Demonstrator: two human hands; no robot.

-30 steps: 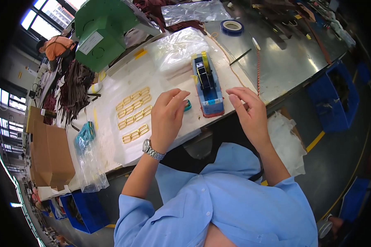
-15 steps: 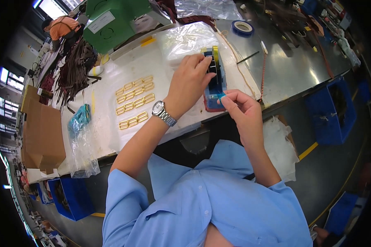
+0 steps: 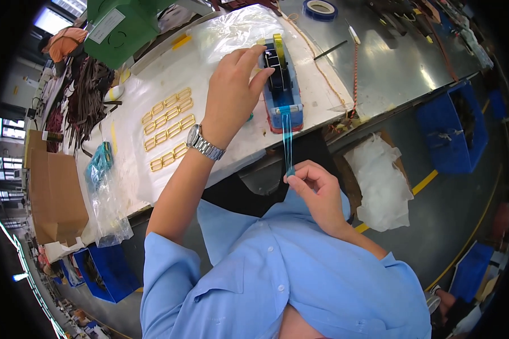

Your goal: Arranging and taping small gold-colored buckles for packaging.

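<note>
A blue tape dispenser stands near the table's front edge, with a black core and a yellow tape roll in it. Against the left side of its core rest the fingertips and thumb of my left hand, curled in a grip; a metal watch is on that wrist. In a pinch, my right hand holds the end of a translucent blue tape strip. The strip runs taut from the dispenser's front down past the table edge. Several rows of gold rectangular slide buckles lie left of my left forearm.
On the left are a cardboard box, a plastic bag and brown straps. A green machine stands at the back. A blue tape roll lies beyond the dispenser. Blue bins flank the table. Another person is far left.
My right hand has drawn the tape down toward my body, so a long strip now stretches from the dispenser. My left hand stays at the dispenser's core. The whole view has shifted slightly.
</note>
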